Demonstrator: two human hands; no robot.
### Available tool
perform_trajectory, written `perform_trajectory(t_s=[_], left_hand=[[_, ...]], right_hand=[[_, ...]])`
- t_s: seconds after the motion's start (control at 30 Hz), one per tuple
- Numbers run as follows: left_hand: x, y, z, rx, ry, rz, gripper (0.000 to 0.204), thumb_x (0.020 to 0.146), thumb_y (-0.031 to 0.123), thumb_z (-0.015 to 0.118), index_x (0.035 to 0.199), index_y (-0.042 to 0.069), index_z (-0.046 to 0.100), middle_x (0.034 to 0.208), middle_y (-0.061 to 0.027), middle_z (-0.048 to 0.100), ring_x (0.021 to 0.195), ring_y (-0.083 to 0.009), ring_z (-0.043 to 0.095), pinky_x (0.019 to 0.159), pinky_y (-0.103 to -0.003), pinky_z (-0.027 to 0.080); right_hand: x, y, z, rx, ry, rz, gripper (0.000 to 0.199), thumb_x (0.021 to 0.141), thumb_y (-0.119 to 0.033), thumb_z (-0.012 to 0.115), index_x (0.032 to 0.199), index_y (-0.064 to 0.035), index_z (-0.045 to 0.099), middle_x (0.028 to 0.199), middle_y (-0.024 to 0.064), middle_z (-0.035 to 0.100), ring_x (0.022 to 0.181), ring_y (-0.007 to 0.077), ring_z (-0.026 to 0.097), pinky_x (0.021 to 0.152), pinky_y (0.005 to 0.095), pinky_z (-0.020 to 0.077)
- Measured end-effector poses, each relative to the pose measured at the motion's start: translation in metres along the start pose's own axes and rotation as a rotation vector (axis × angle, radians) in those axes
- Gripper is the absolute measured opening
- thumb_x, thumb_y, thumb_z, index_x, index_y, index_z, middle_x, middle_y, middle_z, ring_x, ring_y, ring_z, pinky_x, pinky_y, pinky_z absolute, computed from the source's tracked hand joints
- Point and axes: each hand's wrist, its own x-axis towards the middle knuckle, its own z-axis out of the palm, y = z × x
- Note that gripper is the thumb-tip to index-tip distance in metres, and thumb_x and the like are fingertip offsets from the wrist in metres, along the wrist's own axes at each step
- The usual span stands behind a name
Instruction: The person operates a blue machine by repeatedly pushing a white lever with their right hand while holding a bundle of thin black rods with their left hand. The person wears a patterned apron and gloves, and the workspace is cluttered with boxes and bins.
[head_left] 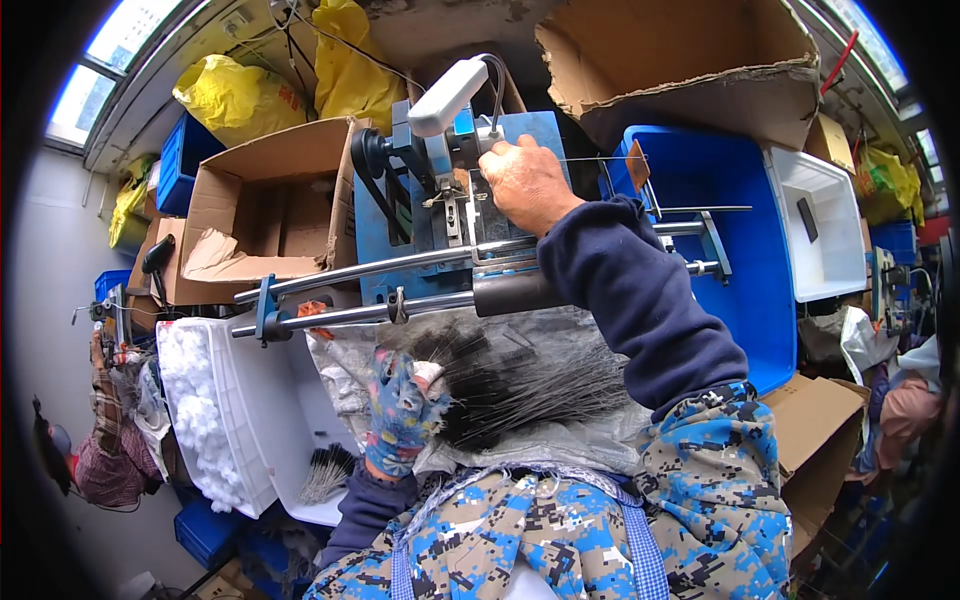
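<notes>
The right hand (527,183), bare, rests on the front of a blue metal bench machine (425,215), fingers curled against its small central fitting; whether they grip anything cannot be told. The left hand (403,412), in a patterned blue glove, is closed around a fanned bundle of thin dark wires (520,385) lying on grey sacking (560,440) below the machine's two steel rails (400,265).

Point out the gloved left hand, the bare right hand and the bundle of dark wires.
left hand (402,412), head view, gloved back
right hand (525,182), head view, back
bundle of dark wires (530,385), head view, middle
</notes>
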Motion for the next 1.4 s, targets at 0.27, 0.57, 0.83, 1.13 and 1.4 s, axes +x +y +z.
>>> perform_trajectory(t_s=[0.27,0.57,0.83,1.13,1.4], left_hand=[[-0.006,-0.001,0.002,-0.089,-0.119,-0.127,0.040,0.068,0.029,0.070,0.104,0.011,0.065,0.113,-0.0189,0.054,0.112,-0.0400,0.046,0.089,-0.051,0.035],[0.011,0.012,-0.008,-0.044,-0.013,-0.001,0.036,0.067,0.023,0.072,0.100,0.010,0.065,0.105,-0.0142,0.058,0.099,-0.0361,0.053,0.085,-0.047,0.039],[0.007,0.011,0.003,-0.132,-0.006,-0.036,0.032,0.067,0.016,0.071,0.097,0.010,0.064,0.099,-0.0130,0.059,0.095,-0.0354,0.053,0.085,-0.046,0.040],[0.007,0.012,-0.002,-0.245,-0.014,-0.042,0.039,0.065,0.015,0.073,0.103,0.012,0.063,0.098,-0.0091,0.060,0.096,-0.0329,0.055,0.090,-0.047,0.038],[0.020,0.023,-0.019,-0.317,0.063,-0.098,0.036,0.065,0.016,0.072,0.099,0.010,0.064,0.092,-0.0088,0.062,0.086,-0.0314,0.058,0.082,-0.045,0.044]], right_hand=[[0.001,0.002,0.001,0.112,0.010,-0.007,0.009,0.075,-0.010,0.054,0.077,-0.0059,0.061,0.081,0.0096,0.061,0.078,0.0317,0.056,0.069,0.0407,0.0475],[-0.001,0.004,-0.002,-0.035,-0.070,0.144,0.016,0.079,-0.020,0.056,0.085,-0.0080,0.065,0.095,0.0087,0.060,0.096,0.0293,0.051,0.078,0.0435,0.0367],[-0.050,-0.005,-0.039,-0.004,-0.133,0.187,0.046,0.073,-0.029,0.068,0.104,0.0030,0.056,0.124,0.0207,0.035,0.111,0.0340,0.040,0.085,0.0446,0.0391],[-0.046,-0.014,-0.030,0.113,-0.195,0.236,0.057,0.080,-0.029,0.062,0.119,0.0075,0.043,0.104,0.0203,0.043,0.089,0.0342,0.057,0.075,0.0380,0.0492],[-0.022,-0.060,-0.005,0.119,-0.112,0.205,0.067,0.079,-0.035,0.062,0.121,0.0114,0.039,0.101,0.0236,0.050,0.079,0.0329,0.060,0.068,0.0360,0.0511]])
